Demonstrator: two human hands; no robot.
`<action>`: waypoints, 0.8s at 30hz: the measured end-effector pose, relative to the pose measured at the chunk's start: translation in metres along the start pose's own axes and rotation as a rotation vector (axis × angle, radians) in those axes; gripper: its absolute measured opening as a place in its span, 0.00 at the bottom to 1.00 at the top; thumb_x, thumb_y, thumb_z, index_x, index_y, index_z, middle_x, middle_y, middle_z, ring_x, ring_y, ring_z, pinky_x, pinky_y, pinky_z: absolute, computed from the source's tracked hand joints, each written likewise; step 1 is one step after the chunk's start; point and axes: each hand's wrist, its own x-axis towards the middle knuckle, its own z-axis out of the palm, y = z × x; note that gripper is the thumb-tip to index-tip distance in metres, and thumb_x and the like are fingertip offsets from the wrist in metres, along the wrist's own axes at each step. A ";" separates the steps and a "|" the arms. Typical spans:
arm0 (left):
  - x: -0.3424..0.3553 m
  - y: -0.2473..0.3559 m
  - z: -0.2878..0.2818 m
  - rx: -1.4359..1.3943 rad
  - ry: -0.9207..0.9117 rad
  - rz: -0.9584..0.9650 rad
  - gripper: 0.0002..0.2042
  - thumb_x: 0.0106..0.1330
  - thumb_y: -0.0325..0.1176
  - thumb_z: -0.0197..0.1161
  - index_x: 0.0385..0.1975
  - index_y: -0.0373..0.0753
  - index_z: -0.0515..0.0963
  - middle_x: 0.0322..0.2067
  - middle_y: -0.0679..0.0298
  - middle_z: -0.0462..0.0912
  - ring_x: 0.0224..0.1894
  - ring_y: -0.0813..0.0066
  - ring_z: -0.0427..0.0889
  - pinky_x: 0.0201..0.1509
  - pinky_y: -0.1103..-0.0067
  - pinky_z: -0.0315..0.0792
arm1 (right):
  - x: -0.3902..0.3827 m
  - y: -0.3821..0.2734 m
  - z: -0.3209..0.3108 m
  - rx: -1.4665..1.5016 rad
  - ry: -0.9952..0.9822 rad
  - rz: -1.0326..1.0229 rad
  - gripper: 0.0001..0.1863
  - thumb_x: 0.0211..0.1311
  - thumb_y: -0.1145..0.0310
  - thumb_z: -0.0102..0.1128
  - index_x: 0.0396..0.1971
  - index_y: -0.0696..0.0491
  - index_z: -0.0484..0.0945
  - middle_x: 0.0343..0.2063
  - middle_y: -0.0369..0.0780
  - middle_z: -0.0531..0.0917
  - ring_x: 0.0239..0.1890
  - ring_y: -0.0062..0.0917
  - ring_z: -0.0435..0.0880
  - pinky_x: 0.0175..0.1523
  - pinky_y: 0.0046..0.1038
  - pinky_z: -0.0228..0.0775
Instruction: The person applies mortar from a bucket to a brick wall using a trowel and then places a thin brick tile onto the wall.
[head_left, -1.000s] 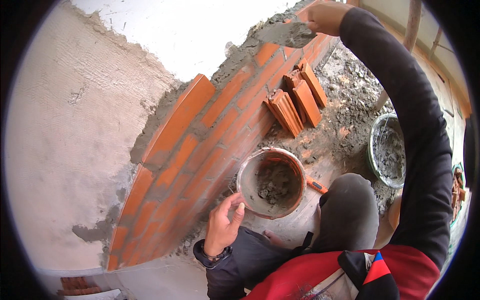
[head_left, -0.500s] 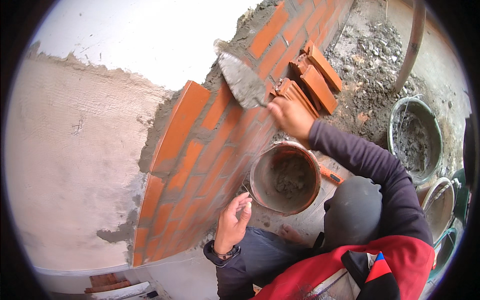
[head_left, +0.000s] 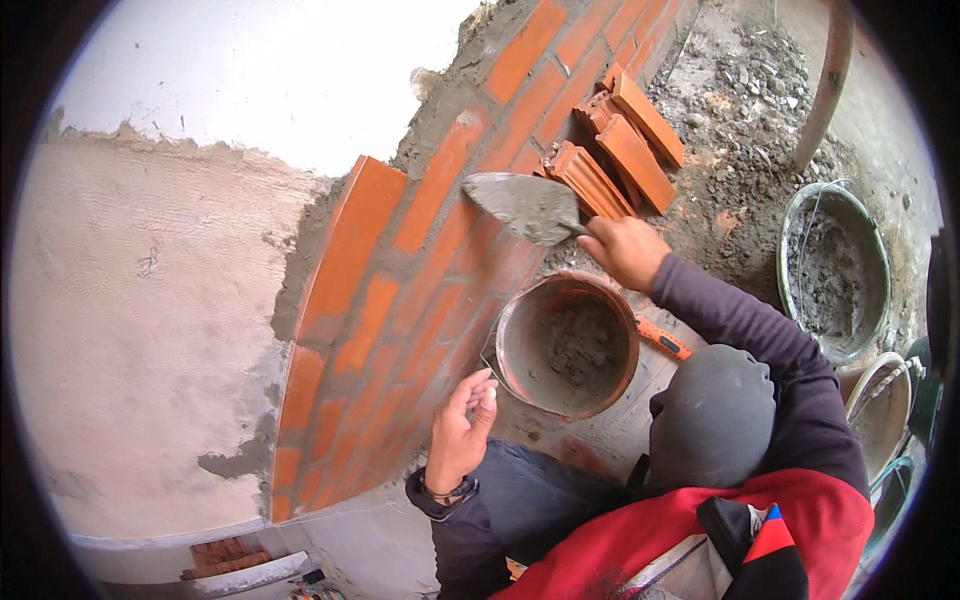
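Observation:
My right hand (head_left: 630,252) is closed on the handle of a trowel (head_left: 528,207), whose pointed blade is smeared with grey mortar. The blade is in front of the orange brick wall (head_left: 437,188), just left of some loose bricks. Below the trowel stands a round bucket (head_left: 638,352) with wet mortar (head_left: 583,345) inside. My left hand (head_left: 460,430) is held up at the bucket's near left side, empty, with its fingers loosely bent and the thumb apart. Its fingertips are close to the bucket's thin wire handle; I cannot tell whether they touch it.
Loose grooved bricks (head_left: 635,165) lie against the wall beside rubble (head_left: 745,130). An orange-handled tool (head_left: 663,338) rests by the bucket. A second bucket (head_left: 884,270) of mortar stands at right, near a leaning pole (head_left: 826,85). Plastered wall (head_left: 170,330) fills the left.
My right hand has drawn the trowel down and to the right, away from the upper edge of the brickwork, and its blade has turned flatter. My left hand's fingers have bent slightly.

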 end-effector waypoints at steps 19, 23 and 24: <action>0.188 0.066 0.029 0.393 0.037 0.572 0.19 0.67 0.38 0.65 0.51 0.31 0.77 0.47 0.54 0.83 0.51 0.64 0.82 0.56 0.72 0.74 | -0.171 0.067 -0.022 -0.179 -0.051 -0.039 0.17 0.51 0.74 0.66 0.44 0.51 0.83 0.34 0.38 0.80 0.35 0.36 0.79 0.40 0.36 0.74; 0.253 0.068 0.078 0.782 0.103 0.810 0.28 0.59 0.36 0.71 0.60 0.37 0.72 0.59 0.54 0.74 0.62 0.56 0.73 0.66 0.65 0.66 | -0.214 0.094 -0.002 -0.154 0.036 0.048 0.20 0.49 0.75 0.66 0.46 0.51 0.82 0.33 0.38 0.78 0.36 0.36 0.77 0.41 0.37 0.73; 0.263 0.069 0.088 0.882 0.097 0.843 0.31 0.57 0.36 0.72 0.62 0.39 0.70 0.62 0.57 0.71 0.64 0.58 0.70 0.68 0.64 0.64 | -0.225 0.095 -0.002 -0.124 0.067 0.075 0.20 0.49 0.76 0.65 0.46 0.51 0.82 0.33 0.38 0.78 0.36 0.37 0.77 0.41 0.37 0.73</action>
